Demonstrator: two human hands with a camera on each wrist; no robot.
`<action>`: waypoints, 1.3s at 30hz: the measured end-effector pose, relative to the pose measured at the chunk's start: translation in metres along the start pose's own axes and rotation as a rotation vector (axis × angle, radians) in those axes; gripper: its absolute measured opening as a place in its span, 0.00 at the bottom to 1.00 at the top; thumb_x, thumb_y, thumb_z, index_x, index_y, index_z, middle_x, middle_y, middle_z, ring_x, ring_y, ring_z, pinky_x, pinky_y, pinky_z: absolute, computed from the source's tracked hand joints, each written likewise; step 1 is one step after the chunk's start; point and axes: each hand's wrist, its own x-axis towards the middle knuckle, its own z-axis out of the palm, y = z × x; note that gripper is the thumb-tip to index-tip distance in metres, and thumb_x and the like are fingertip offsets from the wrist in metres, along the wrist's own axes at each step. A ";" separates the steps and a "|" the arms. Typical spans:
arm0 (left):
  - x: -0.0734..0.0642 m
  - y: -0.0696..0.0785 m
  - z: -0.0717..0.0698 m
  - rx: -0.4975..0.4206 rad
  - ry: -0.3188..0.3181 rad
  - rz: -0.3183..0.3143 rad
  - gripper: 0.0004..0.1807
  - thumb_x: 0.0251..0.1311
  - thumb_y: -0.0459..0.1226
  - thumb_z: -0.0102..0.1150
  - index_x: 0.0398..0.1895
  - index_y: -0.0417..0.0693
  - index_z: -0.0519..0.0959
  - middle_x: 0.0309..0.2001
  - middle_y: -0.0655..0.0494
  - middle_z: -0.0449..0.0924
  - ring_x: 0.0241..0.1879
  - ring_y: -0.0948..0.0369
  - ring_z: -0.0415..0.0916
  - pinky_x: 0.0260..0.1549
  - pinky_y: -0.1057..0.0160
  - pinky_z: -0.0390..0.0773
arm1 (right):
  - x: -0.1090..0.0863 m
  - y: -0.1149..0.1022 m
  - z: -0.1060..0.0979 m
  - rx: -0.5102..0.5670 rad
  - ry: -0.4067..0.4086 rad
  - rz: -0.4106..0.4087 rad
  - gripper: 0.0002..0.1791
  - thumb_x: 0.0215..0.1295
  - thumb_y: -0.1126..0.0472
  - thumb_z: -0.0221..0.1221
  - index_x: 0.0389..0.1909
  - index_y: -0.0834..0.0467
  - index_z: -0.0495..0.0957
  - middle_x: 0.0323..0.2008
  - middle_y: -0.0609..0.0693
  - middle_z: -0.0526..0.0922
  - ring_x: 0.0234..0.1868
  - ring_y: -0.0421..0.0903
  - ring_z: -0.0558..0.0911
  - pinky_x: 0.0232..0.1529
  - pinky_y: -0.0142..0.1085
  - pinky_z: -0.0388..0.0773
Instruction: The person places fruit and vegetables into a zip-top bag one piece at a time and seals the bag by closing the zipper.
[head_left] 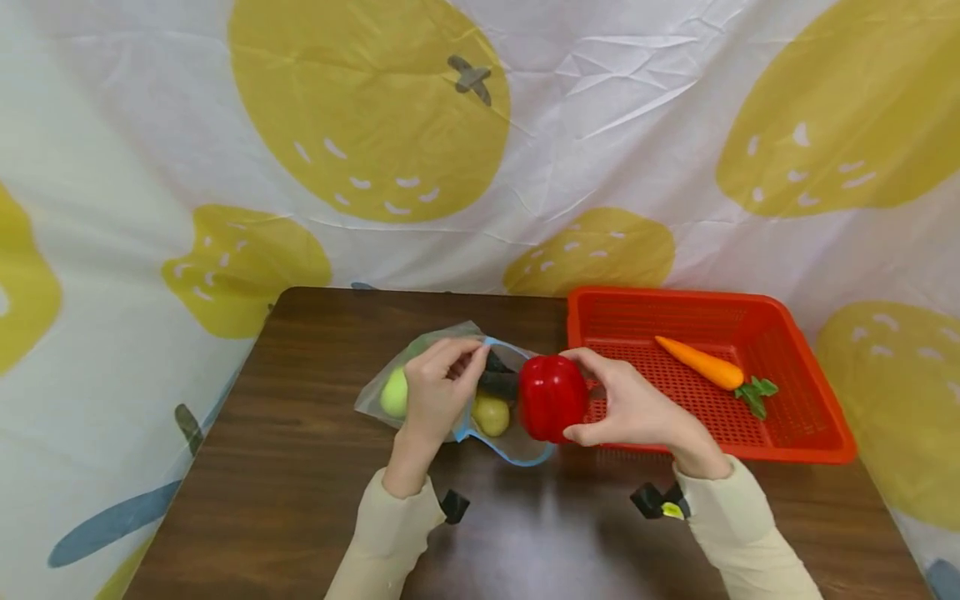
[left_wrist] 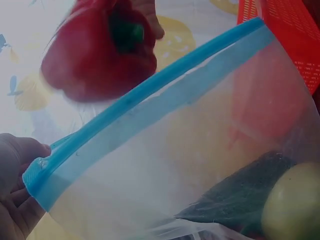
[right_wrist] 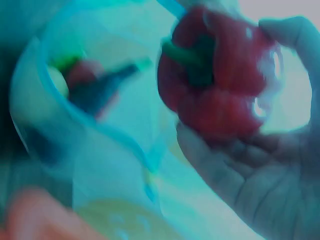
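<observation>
A red bell pepper (head_left: 553, 398) is gripped by my right hand (head_left: 633, 404), thumb on one side and fingers on the other. Its green stem (right_wrist: 200, 60) faces the bag's mouth in the right wrist view. With thumb and fingertips my left hand (head_left: 438, 385) pinches the blue-edged rim of a clear zip bag (left_wrist: 200, 115), whose mouth gapes toward the pepper. Inside the bag lie a light green round fruit (head_left: 394, 392), a yellowish round fruit (head_left: 491, 415) and a dark green, long vegetable (left_wrist: 240, 192). The pepper overlaps the bag's opening in the head view.
A red plastic basket (head_left: 813, 400) stands on the right of the brown wooden table (head_left: 300, 467), holding an orange carrot (head_left: 701, 364) with green leaves. Behind the table hangs a white cloth (head_left: 600, 150) with yellow fruit prints.
</observation>
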 end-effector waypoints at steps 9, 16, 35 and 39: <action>0.000 0.002 -0.001 0.026 -0.023 -0.003 0.04 0.46 0.23 0.66 0.24 0.36 0.82 0.21 0.49 0.77 0.16 0.62 0.72 0.17 0.70 0.76 | 0.026 0.005 0.073 -0.169 0.200 -0.030 0.41 0.40 0.60 0.71 0.57 0.65 0.65 0.47 0.55 0.77 0.38 0.45 0.79 0.36 0.33 0.80; 0.001 0.004 -0.002 0.025 -0.029 -0.009 0.03 0.46 0.23 0.66 0.23 0.36 0.82 0.20 0.50 0.77 0.16 0.62 0.71 0.17 0.70 0.76 | 0.046 0.017 0.092 -0.282 0.173 -0.077 0.42 0.39 0.60 0.71 0.58 0.68 0.65 0.49 0.58 0.76 0.45 0.50 0.77 0.43 0.39 0.79; 0.002 0.008 -0.004 0.037 -0.001 0.003 0.03 0.46 0.22 0.65 0.23 0.35 0.81 0.18 0.50 0.75 0.15 0.62 0.70 0.15 0.70 0.74 | 0.069 0.028 0.120 -0.652 0.125 -0.159 0.45 0.42 0.52 0.73 0.60 0.66 0.64 0.50 0.58 0.74 0.48 0.54 0.75 0.46 0.43 0.77; 0.003 0.008 -0.004 0.035 -0.002 0.004 0.03 0.46 0.22 0.65 0.23 0.35 0.81 0.18 0.50 0.76 0.14 0.62 0.70 0.15 0.70 0.75 | 0.046 0.014 0.102 -0.561 0.079 -0.147 0.42 0.46 0.55 0.71 0.61 0.66 0.65 0.55 0.58 0.72 0.53 0.54 0.74 0.51 0.43 0.75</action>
